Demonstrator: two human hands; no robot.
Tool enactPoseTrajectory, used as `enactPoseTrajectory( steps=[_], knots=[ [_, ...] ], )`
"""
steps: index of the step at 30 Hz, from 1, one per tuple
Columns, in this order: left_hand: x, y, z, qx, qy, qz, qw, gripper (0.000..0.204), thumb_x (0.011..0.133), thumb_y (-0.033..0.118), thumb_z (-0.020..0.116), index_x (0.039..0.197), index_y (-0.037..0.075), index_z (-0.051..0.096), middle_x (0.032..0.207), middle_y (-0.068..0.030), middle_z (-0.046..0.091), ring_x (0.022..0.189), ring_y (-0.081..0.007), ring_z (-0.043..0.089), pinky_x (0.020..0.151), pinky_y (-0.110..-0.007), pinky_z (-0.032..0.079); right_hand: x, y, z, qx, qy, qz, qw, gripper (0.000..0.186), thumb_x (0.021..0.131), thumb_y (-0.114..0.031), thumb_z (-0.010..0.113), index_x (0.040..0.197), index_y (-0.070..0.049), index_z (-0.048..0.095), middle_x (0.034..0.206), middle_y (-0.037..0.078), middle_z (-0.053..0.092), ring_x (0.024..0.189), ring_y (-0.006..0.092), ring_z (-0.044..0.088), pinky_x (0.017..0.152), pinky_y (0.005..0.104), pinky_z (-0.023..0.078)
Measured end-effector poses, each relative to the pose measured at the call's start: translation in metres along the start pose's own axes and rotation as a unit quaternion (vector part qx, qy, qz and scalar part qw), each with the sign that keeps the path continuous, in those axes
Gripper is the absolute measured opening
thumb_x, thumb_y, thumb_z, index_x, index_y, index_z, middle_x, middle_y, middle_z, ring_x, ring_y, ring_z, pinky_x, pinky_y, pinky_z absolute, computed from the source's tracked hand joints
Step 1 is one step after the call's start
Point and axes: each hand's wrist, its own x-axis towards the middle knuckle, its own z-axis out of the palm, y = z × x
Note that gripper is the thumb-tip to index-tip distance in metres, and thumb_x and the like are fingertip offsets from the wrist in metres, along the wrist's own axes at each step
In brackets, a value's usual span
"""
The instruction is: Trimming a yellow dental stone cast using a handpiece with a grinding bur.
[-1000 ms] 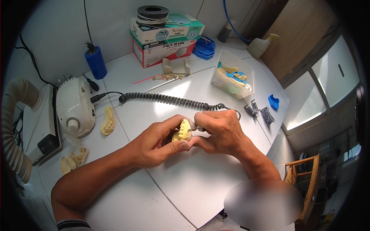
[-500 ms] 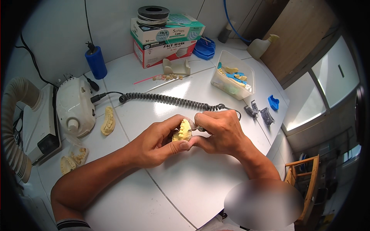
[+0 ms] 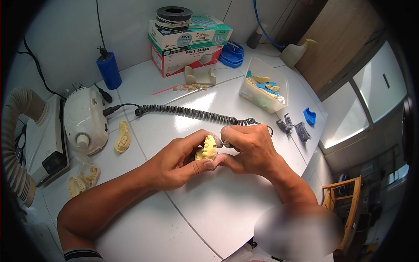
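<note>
Between the thumb and fingers of my left hand is a yellow plaster dental model with its row of teeth showing. My right hand is closed round a dental handpiece, most of it hidden by the fingers. Its thin metal bur points left and meets the model's edge, though I cannot tell exactly where it touches. The thumb of my right hand rests against the model near the left thumb tip. A black coiled cord runs from behind the right hand to the white control unit.
Plaster models lie left, beside a dust extractor with a ribbed hose. Mask boxes carry a wire spool. A clear plastic tub of plaster pieces stands at back right, near a grey articulator and blue tray.
The handpiece's bur has shifted very slightly against the model. Both hands otherwise keep their place and hold.
</note>
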Motion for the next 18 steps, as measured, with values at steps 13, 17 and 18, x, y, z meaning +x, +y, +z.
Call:
enactPoseTrajectory(
  steps=[13, 17, 18],
  knots=[
    [-0.0004, 0.0, -0.0005, -0.001, -0.003, 0.001, 1.0, 0.052, 0.107, 0.029, 0.071, 0.145, 0.0, 0.052, 0.122, -0.0071, 0.062, 0.111, -0.0127, 0.06, 0.098, -0.031, 0.049, 0.0009, 0.001, 0.0013, 0.002, -0.003, 0.011, 1.0, 0.059, 0.084, -0.061, 0.087, 0.081, -0.01, 0.056, 0.065, 0.003, 0.06, 0.049, 0.025, 0.056, 0.046, 0.0398, 0.041],
    [-0.0001, 0.0002, -0.0003, 0.001, -0.005, 0.007, 1.0, 0.052, 0.107, 0.03, 0.072, 0.145, 0.0, 0.052, 0.121, -0.007, 0.062, 0.111, -0.0128, 0.06, 0.097, -0.031, 0.049, -0.001, 0.0025, 0.0027, -0.003, -0.003, -0.004, 1.0, 0.06, 0.083, -0.062, 0.087, 0.082, -0.01, 0.056, 0.066, 0.003, 0.06, 0.049, 0.0251, 0.056, 0.046, 0.0398, 0.041],
    [-0.0002, 0.0003, -0.0005, 0.001, -0.009, 0.005, 1.0, 0.053, 0.107, 0.031, 0.072, 0.145, 0.0, 0.052, 0.121, -0.0071, 0.062, 0.111, -0.0128, 0.06, 0.097, -0.031, 0.05, -0.0007, 0.0027, 0.0026, -0.003, 0.001, -0.003, 1.0, 0.061, 0.083, -0.062, 0.087, 0.082, -0.01, 0.056, 0.065, 0.003, 0.059, 0.049, 0.0251, 0.056, 0.046, 0.0399, 0.041]
  ],
)
